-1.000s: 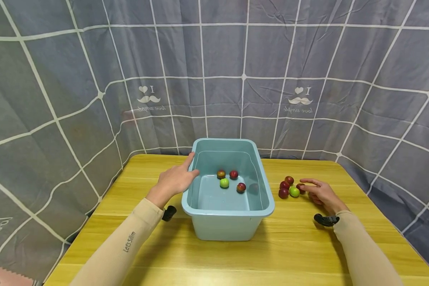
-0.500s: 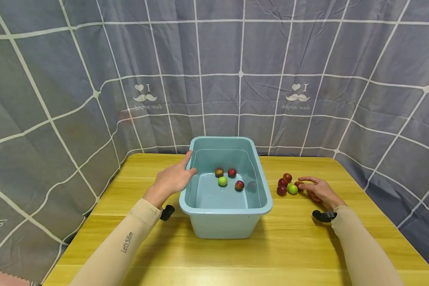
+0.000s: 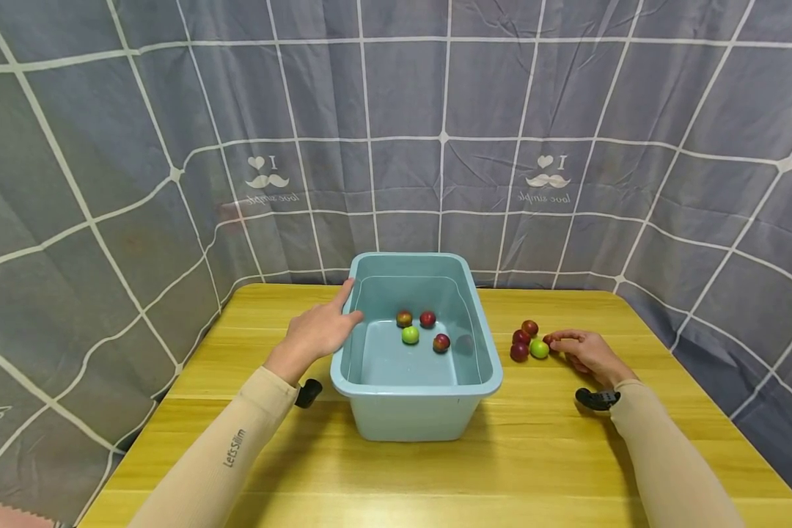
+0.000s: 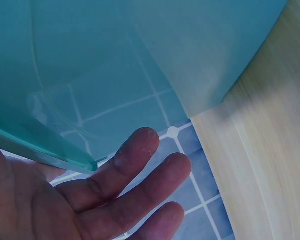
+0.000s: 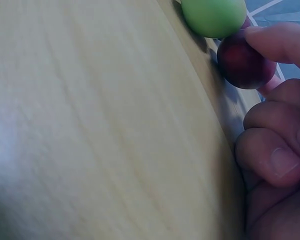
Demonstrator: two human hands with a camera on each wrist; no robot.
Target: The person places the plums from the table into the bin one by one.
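My left hand (image 3: 322, 328) rests on the left rim of a pale blue plastic bin (image 3: 416, 390), index finger along the rim and thumb over it. In the left wrist view, the other fingers (image 4: 155, 187) reach loosely outside the bin wall. On the table right of the bin, my right hand (image 3: 590, 355) pinches a dark red plum (image 5: 244, 62) between thumb and index finger, its remaining fingers curled in. A green plum (image 3: 539, 348) touches that red plum. Beside it lie more red plums (image 3: 519, 352), (image 3: 530, 328) in a tight cluster.
Inside the bin are a green plum (image 3: 411, 335) and several red plums (image 3: 441, 342), spread over its floor. The wooden table (image 3: 534, 455) carries everything. A grey checked curtain (image 3: 409, 176) hangs behind and at both sides.
My right hand has shifted slightly left, and its index finger and thumb have closed on the dark red plum. The left hand stays on the rim. The head view has tilted slightly.
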